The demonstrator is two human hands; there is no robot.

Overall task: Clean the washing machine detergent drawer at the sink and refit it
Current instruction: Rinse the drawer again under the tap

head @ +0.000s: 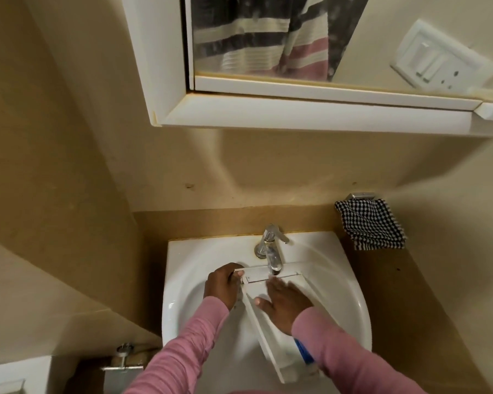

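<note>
1. Detergent drawer [264, 341]: white plastic, lying in the basin of the sink [182, 251]. One end sits under the tap spout at 12 o'clock. The long body runs back toward me at 6 o'clock and overhangs the near rim.
2. Blue insert [304, 351]: sits in the drawer's near end, at 5 o'clock from its middle, partly hidden by my right sleeve [347, 354].
3. Left hand [222, 286]: at 10 o'clock on the drawer, fingers curled round the left end of the crosswise panel below the spout, grasping it.
4. Right hand [285, 303]: palm down on the drawer's upper part, fingers straight and spread, thumb out toward 9 o'clock, clasping nothing.
5. Tap [272, 251]: chrome, single lever, on the sink's back ledge. Its spout ends just above the drawer's far end. I cannot tell whether water runs.
6. Checked cloth [370, 226]: black and white, hanging from a wall bracket at 2 o'clock from the sink.
7. Mirror cabinet [296, 112]: white frame, on the wall at 12 o'clock, well above the tap.
8. Metal valve [123, 362]: on the wall at 8 o'clock from the sink.
</note>
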